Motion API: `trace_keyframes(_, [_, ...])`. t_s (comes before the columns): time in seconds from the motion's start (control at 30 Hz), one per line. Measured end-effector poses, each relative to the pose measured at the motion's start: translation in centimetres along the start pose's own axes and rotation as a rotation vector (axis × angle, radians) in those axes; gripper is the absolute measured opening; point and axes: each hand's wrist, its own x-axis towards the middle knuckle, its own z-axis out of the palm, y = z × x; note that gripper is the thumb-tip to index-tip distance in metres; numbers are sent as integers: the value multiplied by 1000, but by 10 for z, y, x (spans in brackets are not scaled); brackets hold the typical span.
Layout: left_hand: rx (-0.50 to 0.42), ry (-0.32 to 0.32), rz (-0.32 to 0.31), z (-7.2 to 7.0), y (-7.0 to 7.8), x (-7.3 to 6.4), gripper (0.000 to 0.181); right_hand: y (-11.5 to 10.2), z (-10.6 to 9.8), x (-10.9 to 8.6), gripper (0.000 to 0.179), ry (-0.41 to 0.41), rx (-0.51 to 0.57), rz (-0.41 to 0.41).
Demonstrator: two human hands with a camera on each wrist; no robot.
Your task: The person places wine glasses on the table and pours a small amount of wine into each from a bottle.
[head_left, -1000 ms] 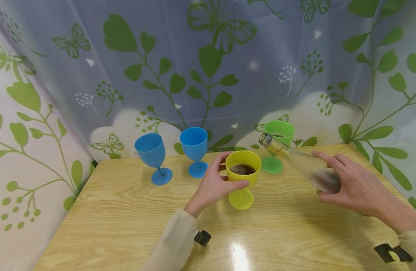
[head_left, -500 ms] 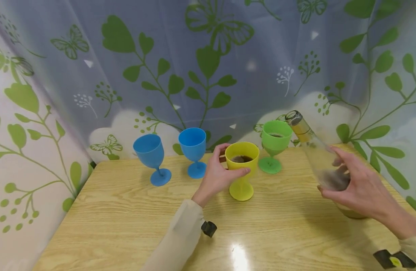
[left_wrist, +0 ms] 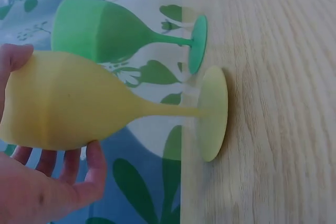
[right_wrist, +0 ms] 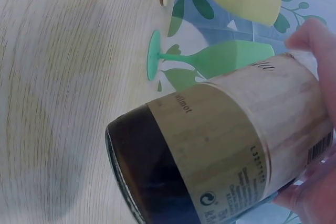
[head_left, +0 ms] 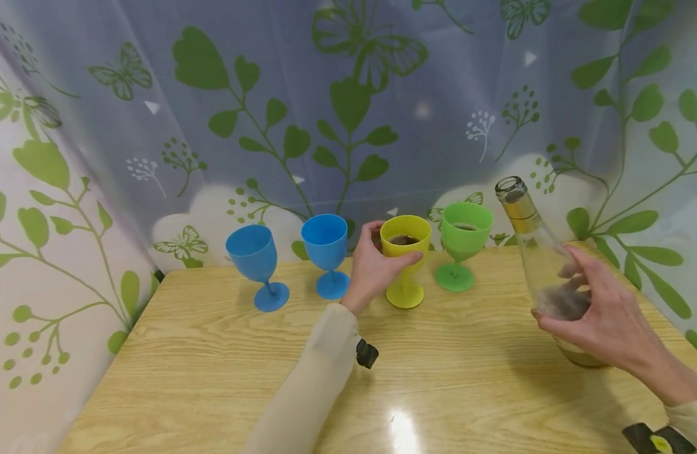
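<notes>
My left hand [head_left: 379,268] holds the yellow goblet [left_wrist: 68,98] by its bowl, thumb across the near side and fingers behind. Dark liquid shows inside it. The goblet is upright; whether its base touches the table I cannot tell. In my right hand [head_left: 615,321] is a clear glass wine bottle [head_left: 544,252] with a gold band at its neck, gripped round the body and leaning slightly left. The right wrist view shows its label [right_wrist: 210,135] and dark contents near the bottom. A green goblet [head_left: 467,243], also with dark liquid, stands just right of the yellow one.
Two blue goblets stand to the left: one farther left [head_left: 251,252], the other [head_left: 325,243] close to my left hand. The wooden table [head_left: 212,378] ends at a patterned cloth backdrop [head_left: 427,126] right behind the goblets.
My left hand has carried the yellow goblet back toward the backdrop, into line with the other goblets. My right hand has swung the bottle away to the right and more upright.
</notes>
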Motion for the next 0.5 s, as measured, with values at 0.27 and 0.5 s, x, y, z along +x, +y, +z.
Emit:
trace_keyframes(0.27, [23,70,-9,6,-4,16,84,-2,0,0,118,15,10,0])
trace_keyframes(0.5, [46,60,13,7,-6,17,86,-4,-2,-1,119,14,11,22])
